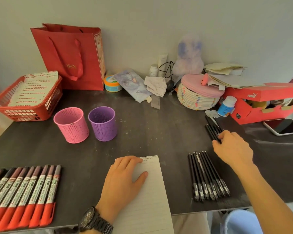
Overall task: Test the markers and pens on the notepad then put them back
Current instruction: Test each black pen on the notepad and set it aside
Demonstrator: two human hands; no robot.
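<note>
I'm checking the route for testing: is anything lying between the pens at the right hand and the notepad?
Nothing visible: bare table separates the far pens at the right hand from the notepad; the pen row lies nearer.

Table [159, 130]: dark, dusty top.
Near-left corner: markers [24, 191] in a row, red ends toward the near edge.
Near edge, middle: notepad [152, 191], overhanging.
Near-right: near pens [208, 176] in a row.
Right, farther back: far pens [211, 128].
Left of centre: pink cup [71, 124], purple cup [102, 123], upright.
Far-left corner: basket [47, 105], bag [71, 56].
Far edge: woven pot [198, 98].
Right edge: shoebox [254, 110], phone [284, 126].
</note>
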